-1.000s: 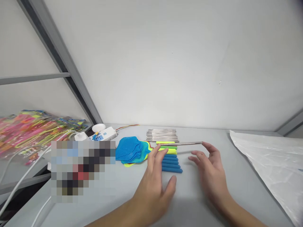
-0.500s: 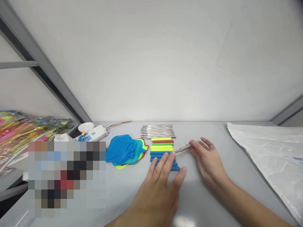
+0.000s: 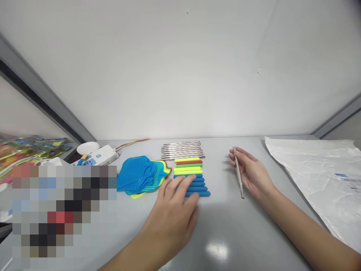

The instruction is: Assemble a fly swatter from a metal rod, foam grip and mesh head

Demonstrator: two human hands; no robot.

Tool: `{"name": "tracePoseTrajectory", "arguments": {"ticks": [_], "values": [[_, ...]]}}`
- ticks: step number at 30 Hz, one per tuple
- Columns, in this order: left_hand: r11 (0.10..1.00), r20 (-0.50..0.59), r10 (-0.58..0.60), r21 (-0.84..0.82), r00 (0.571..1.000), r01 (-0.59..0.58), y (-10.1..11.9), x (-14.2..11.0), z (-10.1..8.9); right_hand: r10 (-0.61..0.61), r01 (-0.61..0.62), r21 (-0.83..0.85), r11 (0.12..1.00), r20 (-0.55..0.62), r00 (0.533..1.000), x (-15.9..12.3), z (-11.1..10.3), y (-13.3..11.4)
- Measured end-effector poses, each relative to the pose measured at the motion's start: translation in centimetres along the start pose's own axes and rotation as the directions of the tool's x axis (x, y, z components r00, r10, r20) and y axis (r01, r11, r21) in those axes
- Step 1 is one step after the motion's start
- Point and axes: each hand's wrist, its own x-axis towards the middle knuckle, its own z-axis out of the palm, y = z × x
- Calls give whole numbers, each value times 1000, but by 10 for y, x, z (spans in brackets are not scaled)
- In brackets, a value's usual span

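The right hand (image 3: 252, 175) grips a silver metal rod (image 3: 239, 174) between thumb and fingers, right of the blue tubes (image 3: 203, 189). The left hand (image 3: 173, 210), loosely open, is over these tubes; contact cannot be determined. At far left, clear plastic packaging (image 3: 35, 151) contains brightly coloured articles.

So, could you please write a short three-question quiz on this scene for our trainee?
1. Which hand holds a single metal rod?
2. True or false: the red handle tube lies between a yellow handle tube and the green handle tube.
3. The left hand is over handle tubes of which colour: (a) red, (b) green or (c) blue?

Key: 1. The right hand. 2. True. 3. (c).
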Motion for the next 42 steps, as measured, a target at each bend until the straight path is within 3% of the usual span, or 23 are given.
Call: {"name": "tracePoseTrajectory", "arguments": {"ticks": [3,8,14,25,34,42], "values": [[999,13,-45,4,999,45,-7,3,-4,-16,16,-102,995,5,1000,-7,3,-3],[998,33,-21,-62,999,23,-9,2,-4,56,-51,-146,988,29,998,-21,12,-8],[988,102,30,-156,994,-14,-5,0,-7,151,-151,-8,988,94,984,-14,8,-1],[991,196,59,-127,979,-35,-4,-2,-8,325,-336,102,936,116,939,-11,7,-4],[993,208,54,-113,977,-31,-4,-2,-9,336,-352,88,932,156,929,-16,8,-6],[965,227,172,-235,959,-117,0,-2,-11,350,-372,86,924,201,915,-20,10,-5]]}}
